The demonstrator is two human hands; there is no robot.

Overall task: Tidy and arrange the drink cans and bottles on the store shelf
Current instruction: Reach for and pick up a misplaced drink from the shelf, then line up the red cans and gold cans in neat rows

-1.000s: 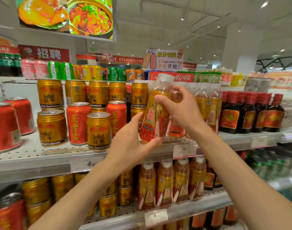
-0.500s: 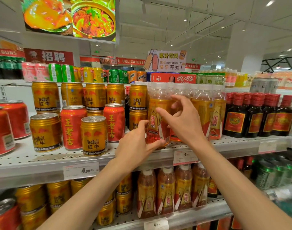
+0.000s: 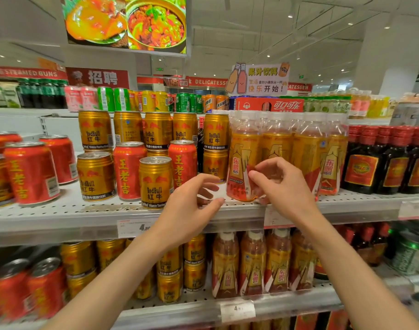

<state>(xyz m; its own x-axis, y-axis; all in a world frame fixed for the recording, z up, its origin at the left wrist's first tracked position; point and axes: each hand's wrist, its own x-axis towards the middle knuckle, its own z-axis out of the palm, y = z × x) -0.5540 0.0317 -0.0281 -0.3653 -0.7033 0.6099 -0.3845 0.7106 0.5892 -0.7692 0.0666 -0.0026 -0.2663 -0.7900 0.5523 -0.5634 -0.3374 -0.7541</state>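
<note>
Standing upright now at frame centre, orange bottle released onto shelf; left hand and right hand loosely curled, empty; placement looks done.

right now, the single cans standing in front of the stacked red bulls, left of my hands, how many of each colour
gold cans: 2
red cans: 2
total: 4
</note>
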